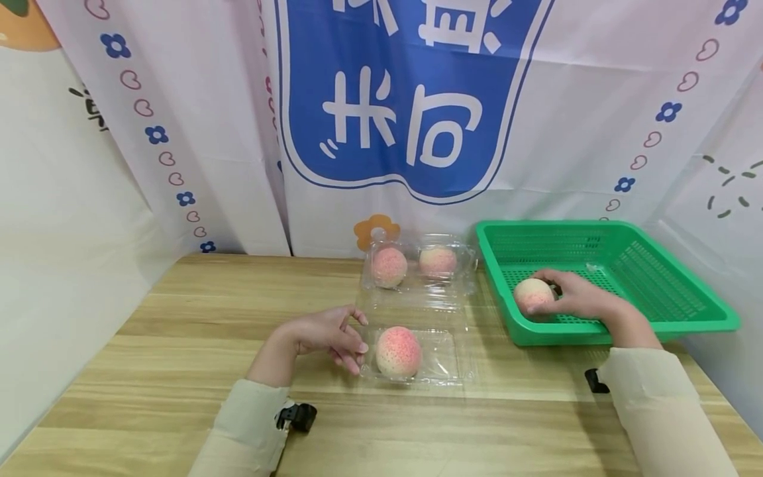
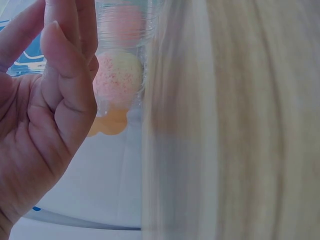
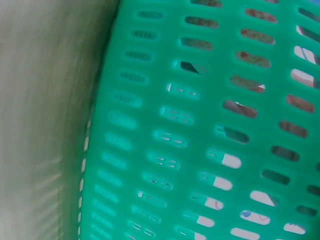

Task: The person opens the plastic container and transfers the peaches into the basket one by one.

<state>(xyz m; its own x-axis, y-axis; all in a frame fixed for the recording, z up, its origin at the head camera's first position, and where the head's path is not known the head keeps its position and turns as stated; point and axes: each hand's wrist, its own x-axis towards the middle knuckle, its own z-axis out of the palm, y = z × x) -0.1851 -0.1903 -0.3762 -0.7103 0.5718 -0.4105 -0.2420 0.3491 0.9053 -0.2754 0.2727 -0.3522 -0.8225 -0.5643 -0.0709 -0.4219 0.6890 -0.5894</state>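
Note:
My right hand [image 1: 569, 296] grips a pink-and-cream peach [image 1: 533, 295] inside the front left corner of a green basket [image 1: 685, 281]. In the right wrist view, the slotted basket wall [image 3: 200, 125] largely hides that hand and peach. A clear plastic clamshell box [image 1: 438, 358] lies left of the basket. One peach [image 1: 398, 352] sits in the left half of its front part; another peach [image 1: 389, 267] and a paler peach [image 1: 438, 262] sit in its back part. At the box's left edge is my left hand [image 1: 328, 336], its fingers loosely bent and holding nothing.
A wooden table [image 1: 179, 371] carries the box and basket. Behind them hangs a white cloth [image 1: 238, 132] with a blue printed sign. The basket's raised green rim [image 1: 497, 285] stands between the box and the basket's inside.

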